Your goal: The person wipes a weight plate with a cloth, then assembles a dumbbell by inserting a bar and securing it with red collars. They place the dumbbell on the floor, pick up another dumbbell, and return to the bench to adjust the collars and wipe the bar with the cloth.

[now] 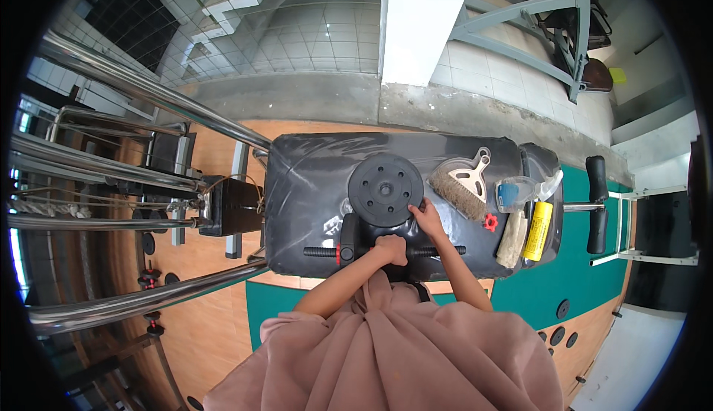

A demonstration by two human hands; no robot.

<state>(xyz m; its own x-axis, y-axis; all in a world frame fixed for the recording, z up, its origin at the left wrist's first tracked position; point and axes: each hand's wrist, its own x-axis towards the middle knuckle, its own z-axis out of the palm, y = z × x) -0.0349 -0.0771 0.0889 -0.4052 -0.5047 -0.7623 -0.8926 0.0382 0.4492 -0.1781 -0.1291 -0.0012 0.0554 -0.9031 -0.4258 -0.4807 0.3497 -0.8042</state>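
Observation:
A dumbbell bar with threaded ends lies crosswise at the near side of a black padded bench. My left hand is closed in a fist around its middle. Left of that hand, a black plate stands edge-on on the bar, with a red collar beside it. Just beyond the bar is a round black weight plate, its ringed face and small holes showing. My right hand grips the plate's near right rim with its fingers. A loose red star nut rests to the right.
Right on the bench are a brush, a clear spray bottle, a yellow can and a folded cloth. Chrome rails of a machine flank the left end. Small plates lie on the floor at lower right.

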